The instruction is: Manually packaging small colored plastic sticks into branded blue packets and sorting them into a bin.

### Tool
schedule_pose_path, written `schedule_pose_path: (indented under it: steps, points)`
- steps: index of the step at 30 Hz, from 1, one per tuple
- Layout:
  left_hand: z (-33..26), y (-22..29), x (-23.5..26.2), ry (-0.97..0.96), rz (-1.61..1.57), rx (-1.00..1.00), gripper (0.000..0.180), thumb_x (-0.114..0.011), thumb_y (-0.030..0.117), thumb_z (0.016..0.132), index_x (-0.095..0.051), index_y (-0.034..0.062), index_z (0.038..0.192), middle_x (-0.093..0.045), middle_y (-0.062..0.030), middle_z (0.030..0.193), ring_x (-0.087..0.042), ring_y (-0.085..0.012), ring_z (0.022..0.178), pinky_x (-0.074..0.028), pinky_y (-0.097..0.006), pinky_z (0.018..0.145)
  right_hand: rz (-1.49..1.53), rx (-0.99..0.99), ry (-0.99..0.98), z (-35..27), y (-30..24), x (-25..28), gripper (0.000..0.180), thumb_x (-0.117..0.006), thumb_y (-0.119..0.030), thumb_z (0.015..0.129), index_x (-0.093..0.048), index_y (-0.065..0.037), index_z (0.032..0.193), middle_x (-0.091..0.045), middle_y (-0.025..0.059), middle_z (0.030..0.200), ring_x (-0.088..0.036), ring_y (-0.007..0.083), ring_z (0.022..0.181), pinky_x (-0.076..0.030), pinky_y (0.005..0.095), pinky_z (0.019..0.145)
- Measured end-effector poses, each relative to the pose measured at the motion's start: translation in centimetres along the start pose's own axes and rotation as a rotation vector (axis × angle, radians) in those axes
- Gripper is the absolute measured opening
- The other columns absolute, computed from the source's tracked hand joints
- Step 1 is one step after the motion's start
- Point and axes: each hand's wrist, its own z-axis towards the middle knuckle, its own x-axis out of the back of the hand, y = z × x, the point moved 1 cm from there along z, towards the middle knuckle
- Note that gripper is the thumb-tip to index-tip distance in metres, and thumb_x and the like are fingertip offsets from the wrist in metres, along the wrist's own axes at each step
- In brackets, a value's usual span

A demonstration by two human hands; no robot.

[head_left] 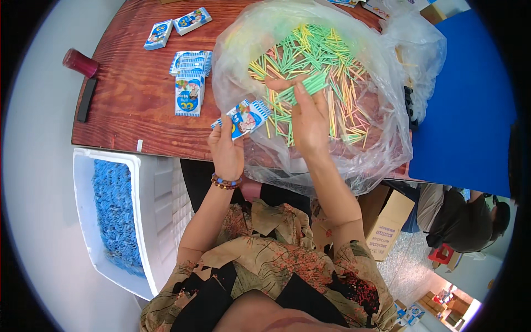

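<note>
My left hand (225,148) holds a small blue-and-white printed packet (246,117) at the near rim of a big clear plastic bag (387,138). The bag lies open on the brown wooden table (133,94) and is full of thin green, yellow and pink sticks (310,47). My right hand (308,116) is inside the bag and pinches a small bundle of green sticks (305,87), just right of the packet. A beaded bracelet (224,182) is on my left wrist.
More blue-and-white packets lie on the table: a stack (189,91) left of the bag and two (177,26) at the far left. A dark red cup (80,62) and a black bar (86,99) sit at the table's left edge. A white crate (160,221) with blue material stands below.
</note>
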Motion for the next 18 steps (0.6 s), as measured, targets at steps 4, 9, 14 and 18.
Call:
schedule_pose_path:
  steps: [4, 9, 14, 18]
  points:
    - [-0.4, 0.1, -0.1, 0.028, 0.024, -0.049, 0.022, -0.051, 0.021, 0.098, -0.062, 0.0015, 0.094, -0.067, -0.0046, 0.094, -0.064, -0.0093, 0.081, -0.051, -0.025, 0.070, -0.109, 0.100, -0.024, -1.8, 0.1, -1.4, 0.019, -0.040, -0.019, 0.100, -0.048, -0.005, 0.109, -0.065, 0.0161, 0.106, -0.054, 0.0245, 0.116, -0.035, 0.0389, 0.103]
    - [-0.6, 0.1, 0.3, -0.008, 0.033, -0.079, 0.023, -0.051, 0.021, 0.098, -0.062, 0.0006, 0.096, -0.067, -0.0047, 0.095, -0.064, -0.0088, 0.081, -0.051, -0.024, 0.071, -0.129, 0.088, -0.084, -2.1, 0.9, -2.0, 0.020, -0.040, -0.020, 0.101, -0.048, -0.004, 0.109, -0.063, 0.0167, 0.111, -0.047, 0.0253, 0.124, -0.033, 0.0395, 0.105]
    - [-1.0, 0.3, -0.3, -0.017, 0.024, -0.104, 0.023, -0.050, 0.021, 0.098, -0.061, 0.0001, 0.097, -0.067, -0.0047, 0.094, -0.064, -0.0088, 0.081, -0.051, -0.024, 0.071, -0.049, 0.093, -0.104, -2.3, 2.5, -2.8, 0.022, -0.040, -0.020, 0.100, -0.049, -0.003, 0.112, -0.062, 0.0171, 0.114, -0.038, 0.0262, 0.132, -0.029, 0.0395, 0.108]
    - [-0.8, 0.1, -0.3, -0.009, -0.034, -0.075, 0.023, -0.050, 0.020, 0.098, -0.061, 0.0002, 0.099, -0.067, -0.0047, 0.096, -0.064, -0.0093, 0.083, -0.051, -0.025, 0.073, -0.042, 0.128, -0.038, -2.7, 2.5, -3.9, 0.021, -0.040, -0.018, 0.100, -0.049, -0.003, 0.112, -0.059, 0.0172, 0.121, -0.035, 0.0239, 0.132, -0.026, 0.0380, 0.108]
